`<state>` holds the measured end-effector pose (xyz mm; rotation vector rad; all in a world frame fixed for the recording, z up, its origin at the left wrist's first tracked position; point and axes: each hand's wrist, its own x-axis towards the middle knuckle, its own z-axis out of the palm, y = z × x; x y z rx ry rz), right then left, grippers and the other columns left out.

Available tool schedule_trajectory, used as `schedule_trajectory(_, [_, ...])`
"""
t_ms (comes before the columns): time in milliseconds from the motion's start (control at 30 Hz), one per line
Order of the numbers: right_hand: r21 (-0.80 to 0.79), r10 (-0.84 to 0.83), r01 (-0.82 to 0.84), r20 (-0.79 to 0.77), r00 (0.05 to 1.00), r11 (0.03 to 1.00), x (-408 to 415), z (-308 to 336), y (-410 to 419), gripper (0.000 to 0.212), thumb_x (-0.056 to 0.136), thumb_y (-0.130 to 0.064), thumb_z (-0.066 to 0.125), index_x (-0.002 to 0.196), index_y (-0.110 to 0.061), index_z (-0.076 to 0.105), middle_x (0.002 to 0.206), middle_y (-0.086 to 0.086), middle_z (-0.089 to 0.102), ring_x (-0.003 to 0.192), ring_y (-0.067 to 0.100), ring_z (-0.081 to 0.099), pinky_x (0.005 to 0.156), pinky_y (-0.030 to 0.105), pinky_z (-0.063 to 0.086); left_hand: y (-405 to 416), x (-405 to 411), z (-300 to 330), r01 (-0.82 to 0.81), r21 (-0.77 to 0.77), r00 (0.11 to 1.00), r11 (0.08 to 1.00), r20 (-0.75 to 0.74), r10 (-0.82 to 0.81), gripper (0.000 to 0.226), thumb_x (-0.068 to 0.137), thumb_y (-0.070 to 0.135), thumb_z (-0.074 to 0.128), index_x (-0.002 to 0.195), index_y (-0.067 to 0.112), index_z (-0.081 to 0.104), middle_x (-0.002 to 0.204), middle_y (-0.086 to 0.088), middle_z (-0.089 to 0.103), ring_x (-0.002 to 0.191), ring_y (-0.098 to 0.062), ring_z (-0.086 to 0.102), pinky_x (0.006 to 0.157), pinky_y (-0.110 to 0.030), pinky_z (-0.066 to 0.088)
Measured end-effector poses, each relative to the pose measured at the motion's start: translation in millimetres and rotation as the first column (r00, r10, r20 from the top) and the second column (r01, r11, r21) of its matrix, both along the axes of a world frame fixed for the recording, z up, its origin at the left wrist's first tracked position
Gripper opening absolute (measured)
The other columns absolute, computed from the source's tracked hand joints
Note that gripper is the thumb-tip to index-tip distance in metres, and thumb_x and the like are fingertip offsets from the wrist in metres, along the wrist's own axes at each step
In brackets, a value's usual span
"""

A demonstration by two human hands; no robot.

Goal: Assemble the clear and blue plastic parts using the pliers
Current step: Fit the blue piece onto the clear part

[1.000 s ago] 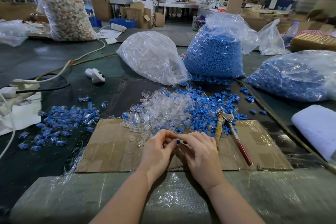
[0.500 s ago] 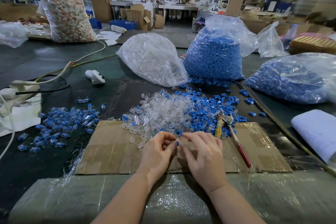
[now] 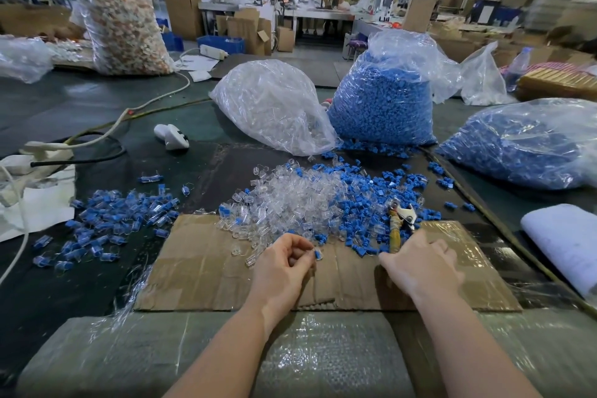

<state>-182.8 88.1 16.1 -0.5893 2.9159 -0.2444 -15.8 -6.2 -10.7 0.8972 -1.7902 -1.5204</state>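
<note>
Left hand (image 3: 284,263) pinches a blue-clear part (image 3: 318,254); right hand (image 3: 420,263), fingers spread, covers the pliers (image 3: 396,229). A loose pinch could drop the part into the pile (image 3: 300,203) beside the pliers.

A factory assembly floor. Bulging bags of blue parts (image 3: 381,107) sit on the near bench. Stacked cardboard boxes (image 3: 181,0) and worktables (image 3: 310,11) fill the far hall

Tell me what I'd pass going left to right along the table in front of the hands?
Pile of finished blue-and-clear pieces → left hand pinching a small blue-and-clear piece → pliers → right hand → white cloth.
</note>
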Motion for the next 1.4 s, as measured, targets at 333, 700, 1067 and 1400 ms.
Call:
schedule_trajectory(333, [-0.266,0.047,-0.039,0.024,0.999,0.963,-12.4,12.3,13.9,0.019,0.074,-0.020,0.054,0.090,-0.010,0.053,0.103,0.015,0.056,0.101,0.033,0.050,0.087,0.040,0.043,-5.8,-3.2,-6.0,-0.026,0.020,0.999,0.999,-0.021,0.027,0.012,0.087,0.002,0.060,0.087,0.014,0.061,0.072,-0.005,0.064,0.066,-0.012,0.061,0.060,-0.020,0.049])
schedule_trajectory(700, [-0.613,0.454,0.060,0.643,0.617,0.788,35.2,41.7,24.0,0.009,0.072,-0.004,0.053,0.080,-0.005,0.052,0.075,0.015,0.055,0.061,0.024,0.051,0.056,0.030,0.041,-17.6,-13.1,4.0,-0.015,0.341,0.985,0.940,-0.156,0.072,0.006,0.088,0.002,0.058,0.090,0.007,0.060,0.060,-0.001,0.066,0.048,-0.015,0.056,0.040,-0.022,0.043])
schedule_trajectory(1067, [-0.571,0.506,-0.019,0.713,0.485,0.821,41.4,44.7,29.0,0.045,0.050,-0.009,0.051,0.093,-0.001,0.058,0.080,0.017,0.060,0.067,0.027,0.059,0.062,0.036,0.047,-21.0,-21.9,14.4,-0.051,0.367,0.976,0.929,-0.177,0.124,0.009,0.087,0.001,0.059,0.089,0.009,0.062,0.059,0.004,0.067,0.050,-0.003,0.058,0.044,-0.014,0.044])
schedule_trajectory(1400, [-0.590,0.509,-0.053,0.644,0.571,0.806,46.7,46.9,27.8,0.035,0.069,0.001,0.058,0.103,-0.007,0.060,0.083,0.011,0.062,0.062,0.015,0.059,0.053,0.025,0.045,-16.5,-20.7,21.3,-0.034,0.512,0.953,0.858,-0.241,0.182,0.009,0.087,-0.001,0.057,0.087,0.008,0.061,0.058,0.002,0.066,0.046,-0.004,0.055,0.045,-0.016,0.045])
